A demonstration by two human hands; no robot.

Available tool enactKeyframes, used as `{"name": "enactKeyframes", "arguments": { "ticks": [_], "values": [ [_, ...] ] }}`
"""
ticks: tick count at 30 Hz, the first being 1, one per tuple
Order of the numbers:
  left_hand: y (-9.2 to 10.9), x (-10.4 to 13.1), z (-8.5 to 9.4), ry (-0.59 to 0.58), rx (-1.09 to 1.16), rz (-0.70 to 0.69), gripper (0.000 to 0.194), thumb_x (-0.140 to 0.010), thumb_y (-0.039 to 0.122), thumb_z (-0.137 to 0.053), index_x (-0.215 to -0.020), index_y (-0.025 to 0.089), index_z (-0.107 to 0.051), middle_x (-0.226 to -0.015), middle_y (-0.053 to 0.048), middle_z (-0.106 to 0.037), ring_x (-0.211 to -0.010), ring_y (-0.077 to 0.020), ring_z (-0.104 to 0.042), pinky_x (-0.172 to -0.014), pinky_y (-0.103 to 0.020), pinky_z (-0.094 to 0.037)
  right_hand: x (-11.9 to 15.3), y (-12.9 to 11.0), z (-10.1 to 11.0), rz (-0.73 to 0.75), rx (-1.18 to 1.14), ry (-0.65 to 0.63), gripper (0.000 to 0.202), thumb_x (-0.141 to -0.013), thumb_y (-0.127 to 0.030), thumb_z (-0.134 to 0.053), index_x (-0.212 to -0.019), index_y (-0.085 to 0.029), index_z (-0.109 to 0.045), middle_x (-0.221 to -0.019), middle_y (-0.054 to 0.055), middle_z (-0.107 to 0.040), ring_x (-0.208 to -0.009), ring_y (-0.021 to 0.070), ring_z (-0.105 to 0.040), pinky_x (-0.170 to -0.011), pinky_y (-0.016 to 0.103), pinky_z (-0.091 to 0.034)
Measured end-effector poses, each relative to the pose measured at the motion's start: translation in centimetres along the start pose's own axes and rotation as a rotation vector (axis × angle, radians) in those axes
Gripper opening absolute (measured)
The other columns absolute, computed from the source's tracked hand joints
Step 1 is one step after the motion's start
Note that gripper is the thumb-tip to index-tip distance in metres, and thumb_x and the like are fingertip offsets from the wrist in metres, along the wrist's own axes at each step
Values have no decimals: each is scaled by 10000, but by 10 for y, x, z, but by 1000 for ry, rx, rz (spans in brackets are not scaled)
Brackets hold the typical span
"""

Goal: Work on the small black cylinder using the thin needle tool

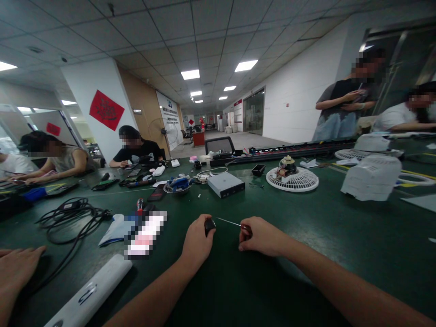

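My left hand (198, 238) is closed around a small dark rounded object (210, 225), whose exact kind I cannot make out. Opposite it, my right hand (260, 236) grips a screwdriver (229, 221) by its reddish handle. The thin metal shaft points left, and its tip is close to the dark object, apparently just apart from it. Both hands are over the near part of the green table (218, 290). Beyond them sits a grey optical disc drive (225, 182).
A white fan grille (292, 180) with a motor and a white plastic housing (371, 178) stand right. Left are black cables (76, 213), a cloth (117, 229), a long white casing (91, 290) and another person's hand (18, 268). A metal bowl (177, 188) stands beyond.
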State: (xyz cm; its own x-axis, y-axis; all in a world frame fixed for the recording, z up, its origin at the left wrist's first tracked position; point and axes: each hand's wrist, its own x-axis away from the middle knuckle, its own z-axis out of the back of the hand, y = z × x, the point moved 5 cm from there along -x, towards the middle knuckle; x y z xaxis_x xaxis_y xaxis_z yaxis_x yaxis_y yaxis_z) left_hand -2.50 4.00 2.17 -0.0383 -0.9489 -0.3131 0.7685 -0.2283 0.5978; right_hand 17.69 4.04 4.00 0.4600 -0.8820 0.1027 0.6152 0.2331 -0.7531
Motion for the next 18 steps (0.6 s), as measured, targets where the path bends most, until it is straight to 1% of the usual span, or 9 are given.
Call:
{"name": "enactKeyframes", "arguments": {
  "ticks": [2, 4, 5, 7, 10, 12, 15, 18],
  "values": [
    [2, 0, -2, -15, 6, -28, 316, -874, 168, -646, -1187, 190, -609, -1148, -93, -689, -1089, -272, -633, -963, -426, -470, -3, 0, 2, 19, -20, 88, 301, -682, -169, -753, -634, -209, -458, -783, -4, -727, -719, 176, -675, -616, 277, -481],
    [7, 0, -2, -37, 19, -65, 329, -871, 165, -656, -1195, 200, -613, -1158, -78, -687, -1091, -258, -630, -975, -407, -465, -5, 0, 4, 47, -79, 170, 329, -701, -182, -739, -617, -211, -423, -810, 2, -726, -720, 166, -665, -629, 275, -478],
    [10, 1, -2, -53, 28, -93, 335, -864, 156, -666, -1192, 213, -619, -1167, -64, -686, -1095, -246, -627, -981, -390, -463, -6, -1, 5, 66, -112, 205, 323, -705, -189, -737, -615, -210, -428, -802, 1, -718, -709, 160, -655, -627, 272, -473],
    [19, 4, -2, -92, 41, -170, 347, -848, 131, -688, -1173, 241, -636, -1183, -35, -678, -1108, -226, -616, -990, -361, -455, -6, -2, 5, 103, -148, 259, 238, -713, -204, -731, -643, -201, -503, -734, -17, -670, -662, 147, -613, -607, 265, -453],
    [34, 11, -2, -158, 35, -318, 373, -850, 120, -699, -1185, 274, -640, -1194, -15, -667, -1115, -224, -601, -975, -363, -456, -4, -6, 5, 145, -115, 322, 99, -718, -208, -725, -730, -183, -630, -635, -51, -558, -604, 134, -533, -583, 258, -417],
    [38, 14, -2, -182, 23, -378, 387, -859, 140, -706, -1210, 284, -629, -1184, -11, -671, -1107, -225, -600, -962, -367, -461, -1, -10, 6, 161, -76, 350, 80, -719, -205, -728, -725, -180, -651, -615, -57, -529, -591, 128, -506, -576, 255, -398],
    [39, 16, -3, -182, 20, -418, 394, -866, 171, -716, -1233, 272, -612, -1167, -13, -680, -1087, -221, -606, -953, -362, -467, 4, -15, 8, 178, -19, 385, 83, -725, -208, -736, -711, -182, -658, -605, -59, -525, -583, 126, -491, -564, 253, -374],
    [39, 17, -1, -171, 33, -437, 393, -870, 170, -713, -1238, 260, -605, -1165, -20, -680, -1071, -213, -615, -945, -348, -476, 7, -17, 10, 190, 16, 410, 125, -724, -216, -749, -688, -181, -634, -616, -56, -528, -589, 128, -488, -565, 256, -368]
  ]
}}
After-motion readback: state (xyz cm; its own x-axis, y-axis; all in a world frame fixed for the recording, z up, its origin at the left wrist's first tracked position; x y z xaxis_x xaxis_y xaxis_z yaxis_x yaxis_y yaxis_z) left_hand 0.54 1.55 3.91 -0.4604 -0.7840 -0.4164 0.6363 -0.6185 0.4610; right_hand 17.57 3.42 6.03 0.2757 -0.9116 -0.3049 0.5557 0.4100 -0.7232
